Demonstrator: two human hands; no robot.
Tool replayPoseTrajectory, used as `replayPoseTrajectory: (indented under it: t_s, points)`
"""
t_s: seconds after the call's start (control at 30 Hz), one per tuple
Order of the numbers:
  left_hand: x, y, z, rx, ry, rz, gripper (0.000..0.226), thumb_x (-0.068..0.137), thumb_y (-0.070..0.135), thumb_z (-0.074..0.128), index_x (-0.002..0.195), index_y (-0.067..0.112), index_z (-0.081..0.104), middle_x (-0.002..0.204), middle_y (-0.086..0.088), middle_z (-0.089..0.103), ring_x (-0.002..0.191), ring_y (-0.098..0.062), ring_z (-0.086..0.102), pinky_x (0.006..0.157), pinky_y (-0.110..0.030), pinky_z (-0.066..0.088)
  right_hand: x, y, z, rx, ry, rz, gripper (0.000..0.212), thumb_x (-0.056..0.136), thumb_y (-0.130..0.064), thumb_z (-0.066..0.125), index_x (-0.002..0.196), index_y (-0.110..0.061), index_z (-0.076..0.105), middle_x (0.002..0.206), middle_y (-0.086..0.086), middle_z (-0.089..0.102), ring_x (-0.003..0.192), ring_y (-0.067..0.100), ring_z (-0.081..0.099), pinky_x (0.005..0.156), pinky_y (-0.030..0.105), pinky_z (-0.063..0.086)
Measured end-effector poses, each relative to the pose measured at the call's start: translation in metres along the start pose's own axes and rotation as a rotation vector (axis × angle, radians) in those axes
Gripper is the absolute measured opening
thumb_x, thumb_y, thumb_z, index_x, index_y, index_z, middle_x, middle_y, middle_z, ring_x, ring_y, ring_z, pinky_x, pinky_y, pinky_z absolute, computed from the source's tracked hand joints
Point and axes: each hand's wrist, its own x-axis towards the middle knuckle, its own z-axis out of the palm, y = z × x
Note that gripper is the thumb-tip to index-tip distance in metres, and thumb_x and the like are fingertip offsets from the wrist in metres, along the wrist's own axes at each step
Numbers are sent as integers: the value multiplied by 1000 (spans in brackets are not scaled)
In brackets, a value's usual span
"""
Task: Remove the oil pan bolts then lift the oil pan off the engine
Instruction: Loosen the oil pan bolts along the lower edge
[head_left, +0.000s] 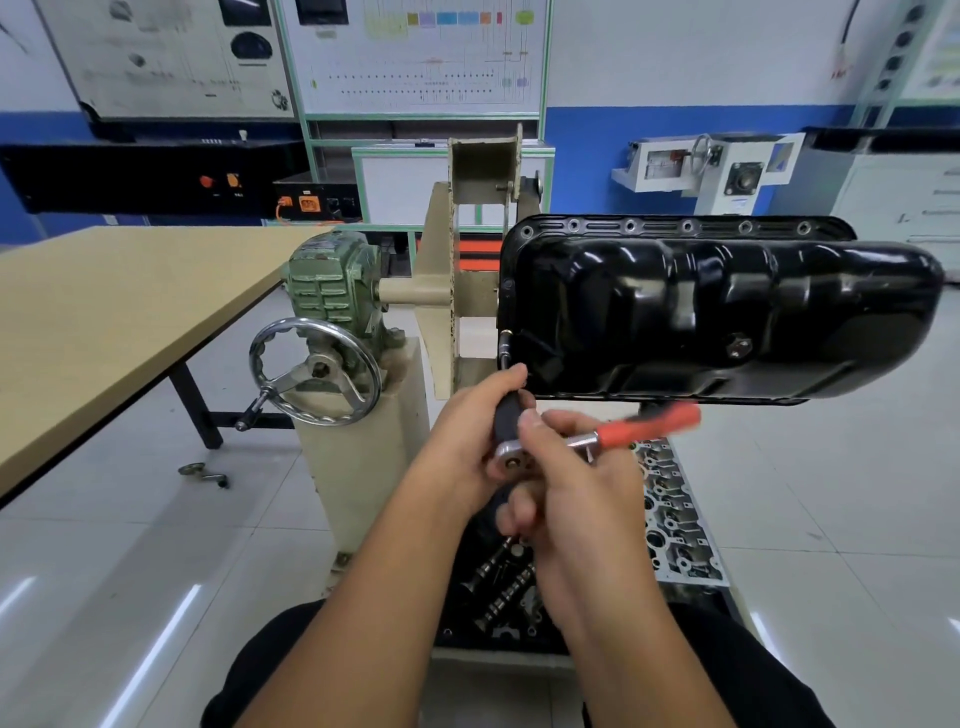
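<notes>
We are in an automotive training workshop: an engine stand (457, 291) with a green gearbox (332, 280) and handwheel (315, 371), wiring-diagram trainer boards (421, 54) on the blue-and-white wall, a cylinder head (675, 519) on the tiled floor (831, 519), and a wooden tabletop (104, 322)

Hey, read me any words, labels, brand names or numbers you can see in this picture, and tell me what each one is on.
None can be read.
Wall charts: print too small and blurred.
Black control panel: labels under its buttons blurred.
Green gearbox: no legible marking.
Oil pan and ratchet: no lettering shows.
</notes>
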Motion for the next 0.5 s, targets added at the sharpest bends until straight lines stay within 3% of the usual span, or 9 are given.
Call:
replayPoseTrajectory:
  t_s: [0.07, 0.1, 0.23, 0.3, 0.37, 0.43, 0.47, 0.5]
  points:
    - [6, 2, 1, -20, 18, -11, 47, 91, 39, 71, 51, 15, 64, 53, -3, 52, 41, -13, 49, 41, -21, 41, 0, 1, 4, 596, -64, 413, 25, 88, -16, 69, 104, 2, 64, 76, 23, 65, 35, 11, 43, 35, 23, 40]
    - [8, 2, 3, -3, 35, -1, 50, 93, 39, 69, 51, 14, 63, 51, -2, 51, 39, -12, 48, 39, -20, 40, 1, 1, 3, 725, -69, 517, 26, 85, -18, 69, 101, 2, 63, 78, 22, 66, 34, 9, 42, 34, 21, 40]
    - [19, 0, 4, 147, 254, 143, 48, 100, 41, 56, 63, 13, 67, 50, -2, 57, 36, -15, 48, 39, -20, 37, 4, 5, 2, 607, -63, 458, 40, 78, -20, 71, 116, -8, 62, 78, 16, 67, 32, 7, 37, 35, 19, 36]
    - [30, 7, -6, 162, 349, 211, 30, 99, 34, 53, 79, 15, 67, 45, 6, 41, 34, -12, 32, 38, -19, 24, 8, 1, 0, 539, -48, 408, 48, 75, -18, 72, 120, -12, 60, 74, 17, 65, 32, 7, 37, 34, 19, 35]
    - [44, 19, -17, 171, 362, 281, 18, 100, 26, 53, 102, 15, 68, 47, 8, 36, 38, -14, 31, 40, -18, 23, 11, -3, -4, 521, -45, 370, 50, 73, -18, 73, 120, -12, 60, 71, 17, 63, 31, 7, 36, 34, 19, 36]
    - [58, 23, -26, 321, 323, 343, 24, 103, 29, 53, 121, 21, 67, 61, -7, 55, 54, -25, 54, 46, -28, 43, 13, -5, -8, 511, -31, 351, 46, 73, -18, 72, 118, -11, 61, 69, 17, 62, 30, 6, 35, 34, 19, 35]
    - [64, 24, -29, 393, 298, 374, 26, 104, 31, 53, 126, 26, 67, 96, -28, 67, 57, -27, 59, 52, -32, 49, 13, -5, -10, 496, -22, 338, 44, 73, -18, 72, 115, -10, 62, 69, 16, 62, 30, 6, 34, 33, 19, 34]
    - [69, 22, -28, 438, 263, 408, 27, 104, 31, 54, 127, 30, 66, 82, 13, 48, 49, -20, 54, 50, -29, 46, 12, -6, -10, 473, -14, 324, 42, 73, -19, 72, 113, -9, 64, 68, 16, 61, 30, 6, 34, 33, 18, 33]
